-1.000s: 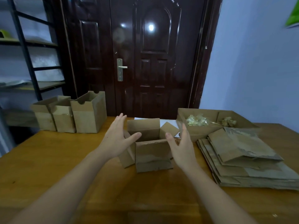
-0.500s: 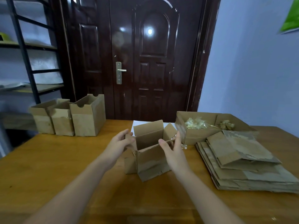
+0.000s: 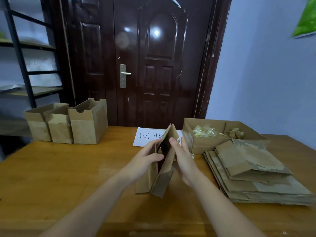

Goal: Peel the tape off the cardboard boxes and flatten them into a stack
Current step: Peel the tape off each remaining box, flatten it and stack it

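A plain room, perhaps storage: dark panelled door (image 3: 153,65), metal shelving (image 3: 25,65), wooden table (image 3: 68,168).

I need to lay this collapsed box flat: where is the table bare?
Bare wood lies left of the hands, before the three upright cardboard boxes. The right is crowded by the flattened cardboard stack and the open scrap-tape box.
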A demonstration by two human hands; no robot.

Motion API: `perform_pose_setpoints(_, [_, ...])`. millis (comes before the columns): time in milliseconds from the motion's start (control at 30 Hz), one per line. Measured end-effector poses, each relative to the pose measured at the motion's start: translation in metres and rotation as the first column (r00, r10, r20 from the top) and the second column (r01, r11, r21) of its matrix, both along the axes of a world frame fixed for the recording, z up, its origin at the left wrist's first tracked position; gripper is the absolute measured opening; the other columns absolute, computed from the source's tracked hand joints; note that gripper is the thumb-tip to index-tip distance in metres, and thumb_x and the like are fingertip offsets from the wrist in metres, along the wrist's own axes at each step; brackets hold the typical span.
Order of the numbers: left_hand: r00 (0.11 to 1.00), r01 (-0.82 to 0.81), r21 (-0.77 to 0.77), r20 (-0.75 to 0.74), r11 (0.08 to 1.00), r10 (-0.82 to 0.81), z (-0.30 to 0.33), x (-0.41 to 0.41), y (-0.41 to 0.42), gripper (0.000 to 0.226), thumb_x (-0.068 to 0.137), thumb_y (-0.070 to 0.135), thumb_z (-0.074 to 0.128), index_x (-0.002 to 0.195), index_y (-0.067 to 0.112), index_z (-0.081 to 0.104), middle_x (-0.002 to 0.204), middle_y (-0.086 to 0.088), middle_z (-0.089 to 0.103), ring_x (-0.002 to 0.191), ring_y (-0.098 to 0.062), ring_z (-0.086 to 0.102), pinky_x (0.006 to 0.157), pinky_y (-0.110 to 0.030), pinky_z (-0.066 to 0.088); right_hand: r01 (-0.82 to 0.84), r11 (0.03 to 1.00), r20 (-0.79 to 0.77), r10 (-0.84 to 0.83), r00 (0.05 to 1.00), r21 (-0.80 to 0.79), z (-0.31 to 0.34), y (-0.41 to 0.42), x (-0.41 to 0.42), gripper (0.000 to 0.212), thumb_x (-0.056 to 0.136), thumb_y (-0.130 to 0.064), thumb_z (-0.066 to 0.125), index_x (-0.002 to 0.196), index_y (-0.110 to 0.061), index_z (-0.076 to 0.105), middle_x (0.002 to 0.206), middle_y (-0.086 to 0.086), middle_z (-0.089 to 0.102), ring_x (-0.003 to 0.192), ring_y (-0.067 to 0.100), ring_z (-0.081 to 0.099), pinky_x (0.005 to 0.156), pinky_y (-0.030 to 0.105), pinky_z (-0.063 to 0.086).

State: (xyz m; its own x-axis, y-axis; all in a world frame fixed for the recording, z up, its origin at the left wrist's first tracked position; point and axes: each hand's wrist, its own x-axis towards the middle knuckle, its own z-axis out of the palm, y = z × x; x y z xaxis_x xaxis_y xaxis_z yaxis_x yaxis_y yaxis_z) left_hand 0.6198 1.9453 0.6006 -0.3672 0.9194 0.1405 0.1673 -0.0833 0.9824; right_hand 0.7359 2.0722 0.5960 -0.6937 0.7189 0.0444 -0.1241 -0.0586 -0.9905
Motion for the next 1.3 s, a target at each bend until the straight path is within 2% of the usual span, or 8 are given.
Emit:
perform_pose_setpoints(167, [0.977,0.113,-0.016,-0.179,0.994,-0.114,-0.003,0.012,0.011,0.062,0.101,0.039,0.063,0.157,0.038,0.036,0.157,0.025,0.038,0.141,0.013,0.033,0.115,-0.017,0.032,-0.063,0.998,0.001,0.063,0.998,0.017,0.012,-0.001,0.0,0.053,0.098,-0.056,0.058,0.138,-0.02,0.057,0.131,0.008,0.066,0.12,0.022,0.066,0.102,0.046,0.054])
perform_pose_setpoints(333, [0.977,0.134,0.004,-0.167,0.991,-0.131,-0.008,0.016,0.014,0.066,0.097,0.057,0.054,0.158,0.039,0.035,0.156,0.03,0.037,0.137,0.019,0.033,0.105,-0.007,0.034,0.004,1.0,0.065,-0.004,0.998,0.0,0.015,0.008,0.006,0.034,0.104,-0.034,0.056,0.132,-0.017,0.062,0.115,0.006,0.074,0.106,0.021,0.072,0.088,0.039,0.06])
perform_pose_setpoints(467, [0.998,-0.014,0.068,-0.063,0.998,0.018,-0.009,0.002,0.014,0.04,0.105,0.032,0.054,0.145,0.031,0.053,0.142,0.022,0.057,0.132,0.006,0.05,0.1,-0.011,0.043,0.013,0.996,0.087,-0.021,0.996,0.087,0.013,0.016,0.014,0.028,0.105,-0.016,0.052,0.129,-0.022,0.065,0.101,0.0,0.078,0.088,0.017,0.076,0.066,0.028,0.059])
perform_pose_setpoints(667, [0.797,-0.442,0.013,-0.453,0.897,0.399,-0.008,-0.026,0.016,0.064,0.095,0.043,0.07,0.151,0.032,0.04,0.144,0.018,0.046,0.131,-0.006,0.042,0.114,-0.04,0.04,-0.065,0.992,0.003,0.065,0.998,0.111,0.017,0.021,0.022,0.043,0.106,-0.012,0.051,0.129,-0.048,0.056,0.111,0.0,0.077,0.1,0.022,0.075,0.074,0.037,0.062])
perform_pose_setpoints(833, [0.888,-0.456,-0.18,-0.028,0.872,0.459,-0.004,-0.039,0.008,0.115,0.067,0.073,0.08,0.159,0.031,0.023,0.137,0.017,0.044,0.12,-0.012,0.049,0.099,-0.041,0.047,-0.058,0.997,-0.036,0.059,0.998,0.046,0.013,0.031,0.025,0.053,0.103,-0.013,0.056,0.135,-0.055,0.05,0.103,-0.025,0.074,0.102,0.018,0.074,0.072,0.036,0.062])
perform_pose_setpoints(1000, [0.904,-0.302,-0.257,0.228,0.918,0.362,-0.013,-0.045,0.001,0.103,0.054,0.068,0.088,0.139,0.026,0.048,0.117,0.0,0.07,0.104,-0.024,0.069,0.079,-0.041,0.057,-0.032,0.999,-0.013,0.032,0.999,-0.003,0.009,0.034,0.025,0.046,0.1,-0.016,0.056,0.122,-0.056,0.066,0.108,-0.012,0.076,0.096,0.022,0.076,0.067,0.036,0.062])
perform_pose_setpoints(1133, [0.889,-0.423,-0.2,0.094,0.884,0.447,-0.017,-0.047,0.003,0.109,0.064,0.062,0.088,0.15,0.029,0.031,0.117,0.008,0.059,0.103,-0.017,0.063,0.073,-0.033,0.052,-0.078,0.994,0.018,0.077,0.997,0.077,0.008,0.031,0.026,0.042,0.095,-0.038,0.071,0.13,-0.057,0.058,0.11,-0.02,0.074,0.099,0.012,0.074,0.07,0.031,0.061])
perform_pose_setpoints(1300, [0.791,-0.581,-0.095,-0.297,0.808,0.535,-0.025,-0.048,0.01,0.101,0.07,0.052,0.09,0.147,0.032,0.028,0.112,0.018,0.05,0.096,-0.009,0.058,0.074,-0.03,0.053,-0.1,0.854,0.256,-0.04,0.966,0.511,0.0,0.026,0.024,0.082,0.078,-0.022,0.088,0.134,-0.057,0.04,0.109,-0.039,0.063,0.104,-0.014,0.061,0.08,0.014,0.056])
